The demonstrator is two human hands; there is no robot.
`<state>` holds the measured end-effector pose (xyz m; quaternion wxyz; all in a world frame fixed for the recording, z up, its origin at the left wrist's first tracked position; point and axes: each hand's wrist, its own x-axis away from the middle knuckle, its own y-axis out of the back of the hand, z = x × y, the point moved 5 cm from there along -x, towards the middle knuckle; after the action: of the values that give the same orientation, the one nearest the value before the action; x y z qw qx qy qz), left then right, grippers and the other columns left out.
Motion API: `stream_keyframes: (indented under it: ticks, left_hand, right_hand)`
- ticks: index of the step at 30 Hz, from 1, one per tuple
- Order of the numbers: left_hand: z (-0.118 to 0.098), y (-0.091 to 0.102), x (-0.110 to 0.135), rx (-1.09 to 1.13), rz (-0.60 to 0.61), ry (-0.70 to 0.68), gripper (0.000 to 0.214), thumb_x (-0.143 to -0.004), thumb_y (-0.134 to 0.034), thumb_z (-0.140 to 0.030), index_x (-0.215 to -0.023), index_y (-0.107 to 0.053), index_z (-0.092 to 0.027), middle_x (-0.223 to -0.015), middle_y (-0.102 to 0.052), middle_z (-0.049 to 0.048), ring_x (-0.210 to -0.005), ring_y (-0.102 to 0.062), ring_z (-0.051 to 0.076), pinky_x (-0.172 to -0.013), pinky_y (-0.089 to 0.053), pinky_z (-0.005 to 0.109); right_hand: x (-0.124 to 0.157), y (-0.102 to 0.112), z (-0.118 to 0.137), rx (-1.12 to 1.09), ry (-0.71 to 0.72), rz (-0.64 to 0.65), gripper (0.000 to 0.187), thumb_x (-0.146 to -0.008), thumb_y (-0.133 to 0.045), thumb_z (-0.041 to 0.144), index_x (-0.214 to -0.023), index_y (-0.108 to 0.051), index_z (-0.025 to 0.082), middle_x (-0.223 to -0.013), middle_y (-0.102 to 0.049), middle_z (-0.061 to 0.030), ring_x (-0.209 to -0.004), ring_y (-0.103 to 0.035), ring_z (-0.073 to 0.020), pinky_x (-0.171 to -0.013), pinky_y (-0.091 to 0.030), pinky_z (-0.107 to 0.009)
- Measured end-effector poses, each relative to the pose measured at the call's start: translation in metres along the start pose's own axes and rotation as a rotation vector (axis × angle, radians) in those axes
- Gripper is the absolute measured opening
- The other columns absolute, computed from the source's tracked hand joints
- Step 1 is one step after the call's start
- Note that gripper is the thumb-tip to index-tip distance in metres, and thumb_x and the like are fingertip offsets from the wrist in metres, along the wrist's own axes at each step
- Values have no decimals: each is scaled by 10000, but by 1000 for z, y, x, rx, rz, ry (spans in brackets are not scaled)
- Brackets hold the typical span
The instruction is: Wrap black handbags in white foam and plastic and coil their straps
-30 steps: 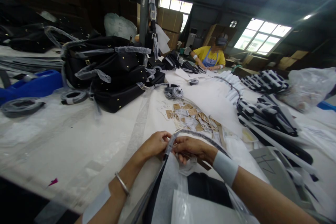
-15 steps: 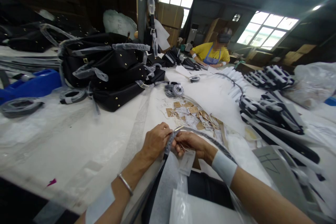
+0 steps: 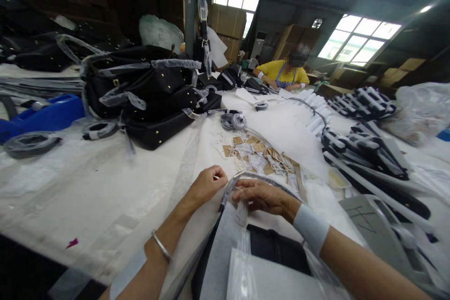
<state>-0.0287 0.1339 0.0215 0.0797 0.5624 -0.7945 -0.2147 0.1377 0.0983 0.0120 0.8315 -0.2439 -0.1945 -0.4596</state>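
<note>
My left hand (image 3: pixel 206 186) has its fingertips pinched on a thin white tag string (image 3: pixel 215 178), close to the bend of a plastic-wrapped bag handle (image 3: pixel 228 189). My right hand (image 3: pixel 263 197) lies across that handle, its fingers curled near the left hand. Under it hangs a small clear tag packet (image 3: pixel 242 213). The handle runs down to a black handbag (image 3: pixel 276 249) lying in a clear plastic bag (image 3: pixel 246 276) at my front. Much of the handbag is hidden by white sheet and plastic.
Stacked black handbags (image 3: pixel 154 89) in plastic stand at the left, by a blue tape dispenser (image 3: pixel 45 117). Brown card tags (image 3: pixel 256 152) lie scattered ahead. Wrapped straps (image 3: pixel 362 159) lie at the right. A person in a yellow shirt (image 3: pixel 281 72) works at the table's far end.
My hands have moved slightly apart, with the left drawing back to the left of the handle. The white tag under my right hand has shifted, and the handbag shows more.
</note>
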Motion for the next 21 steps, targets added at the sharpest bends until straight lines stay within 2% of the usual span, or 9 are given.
stream_keyframes:
  ticks: [2,4,7,9,11,15,17,19,21]
  left_hand:
    - [4,-4,0,81,81,41,133,-772,-523,-281,-707,-578,-179,-691,-595,-13,-675,-558,145,-633,-438,250]
    - [6,-9,0,142,130,71,134,-755,-514,-291,-692,-557,-181,-672,-585,-22,-653,-549,135,-617,-430,240]
    - [8,-17,1,196,160,114,121,-739,-506,-303,-704,-523,-189,-643,-571,-32,-605,-532,121,-582,-411,230]
    - [9,-21,2,207,171,147,139,-741,-511,-334,-725,-512,-196,-596,-543,-45,-529,-492,112,-513,-368,224]
    - [10,-22,3,204,169,168,163,-747,-515,-360,-738,-512,-198,-572,-523,-55,-481,-450,105,-472,-322,221]
    - [9,-20,2,183,116,168,167,-726,-543,-355,-712,-528,-190,-587,-504,-58,-519,-429,102,-498,-299,222]
    - [11,-19,1,176,87,171,166,-712,-554,-349,-691,-534,-185,-593,-495,-56,-547,-427,107,-515,-299,229]
    - [14,-18,-1,176,67,180,166,-702,-561,-345,-675,-544,-182,-597,-499,-52,-564,-432,112,-528,-305,235]
    - [18,-17,-1,185,53,193,159,-697,-564,-335,-668,-553,-179,-600,-513,-47,-572,-443,115,-541,-316,238]
  right_hand:
    - [9,1,2,124,0,-54,453,-633,-782,197,-1067,-651,207,-786,-653,40,-578,-537,-67,-473,-363,-153]
    - [12,-1,1,230,16,-51,444,-629,-783,201,-1050,-641,203,-652,-565,80,-461,-420,-49,-405,-281,-165]
    - [10,-4,-1,232,56,-40,377,-656,-809,310,-959,-624,185,-580,-472,99,-425,-346,-45,-388,-234,-183]
    - [8,-4,-5,153,71,-61,358,-700,-785,445,-833,-591,174,-583,-462,86,-454,-358,-47,-414,-261,-179]
    - [7,-2,-10,90,51,-104,397,-700,-775,502,-789,-569,174,-613,-489,71,-503,-411,-58,-464,-333,-183]
    - [8,11,-13,55,88,-314,455,-540,-862,307,-890,-608,168,-714,-607,42,-590,-533,-94,-556,-416,-222]
    - [9,16,-10,63,151,-407,440,-533,-846,249,-897,-616,163,-695,-626,38,-576,-548,-103,-560,-420,-234]
    - [10,16,-4,61,222,-434,393,-566,-837,250,-890,-634,160,-696,-645,28,-583,-562,-111,-571,-433,-242]
    - [11,12,3,31,308,-406,339,-606,-841,285,-864,-664,153,-756,-677,2,-639,-595,-123,-612,-462,-247]
